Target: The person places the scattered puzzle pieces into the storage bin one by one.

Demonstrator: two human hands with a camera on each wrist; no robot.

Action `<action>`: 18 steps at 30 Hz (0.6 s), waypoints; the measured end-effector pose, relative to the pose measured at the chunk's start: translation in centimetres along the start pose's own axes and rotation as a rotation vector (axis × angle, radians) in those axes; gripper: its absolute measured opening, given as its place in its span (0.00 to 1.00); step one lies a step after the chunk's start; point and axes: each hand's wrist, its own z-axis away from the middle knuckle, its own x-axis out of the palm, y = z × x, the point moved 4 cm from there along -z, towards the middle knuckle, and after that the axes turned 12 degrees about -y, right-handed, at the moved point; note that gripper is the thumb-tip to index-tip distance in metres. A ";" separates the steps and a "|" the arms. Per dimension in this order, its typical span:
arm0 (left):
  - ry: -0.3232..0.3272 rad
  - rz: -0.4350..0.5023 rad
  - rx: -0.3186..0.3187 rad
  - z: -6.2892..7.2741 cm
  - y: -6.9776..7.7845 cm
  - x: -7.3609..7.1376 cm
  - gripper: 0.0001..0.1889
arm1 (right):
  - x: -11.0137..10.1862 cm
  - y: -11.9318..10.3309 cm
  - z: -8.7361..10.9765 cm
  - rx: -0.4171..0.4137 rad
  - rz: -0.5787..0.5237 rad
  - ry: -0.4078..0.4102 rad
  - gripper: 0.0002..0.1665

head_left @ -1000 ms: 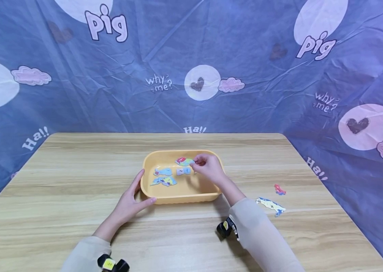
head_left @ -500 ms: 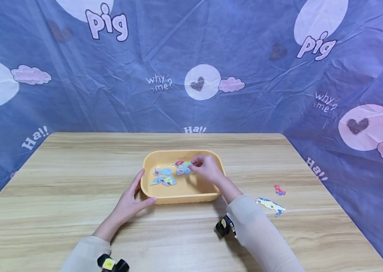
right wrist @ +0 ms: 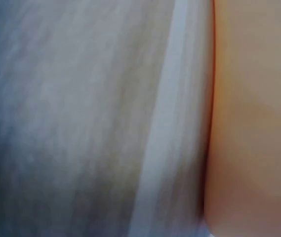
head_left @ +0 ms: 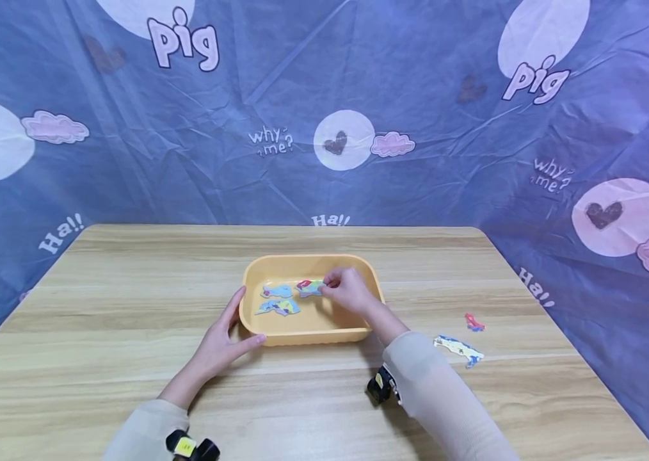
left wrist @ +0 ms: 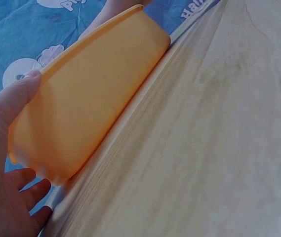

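Note:
A yellow plastic bin (head_left: 313,337) stands mid-table. My left hand (head_left: 217,346) rests against its near left corner, thumb along the front and fingers at the left end. In the left wrist view the thumb (left wrist: 24,94) lies over the rim and the other fingers are loosely bent below. Inside, my right hand (head_left: 350,291) pinches a flat red, green and blue puzzle piece (head_left: 308,287) low over the floor. Left of it lie a pale blue piece (head_left: 276,291) and a yellow-and-blue piece (head_left: 278,307). The right wrist view shows the bin's wall (right wrist: 254,118), not the hand.
To the right of the bin, a small red piece (head_left: 474,322) and a longer cream-and-blue piece (head_left: 459,349) lie on the wooden table (head_left: 128,288). A blue printed cloth (head_left: 445,160) hangs behind and beside the table.
My right hand has brought the red and green piece down and nearer, over the spot where another pale blue piece showed; that one is now covered. The left hand stays put.

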 end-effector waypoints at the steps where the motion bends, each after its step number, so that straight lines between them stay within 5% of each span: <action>1: 0.000 0.002 0.002 0.0 0.0 0.0 0.48 | 0.0 0.0 0.0 0.006 0.010 -0.005 0.04; 18: 0.004 -0.010 0.003 -0.1 -0.2 0.0 0.48 | 0.4 -0.2 0.3 0.035 0.184 -0.078 0.05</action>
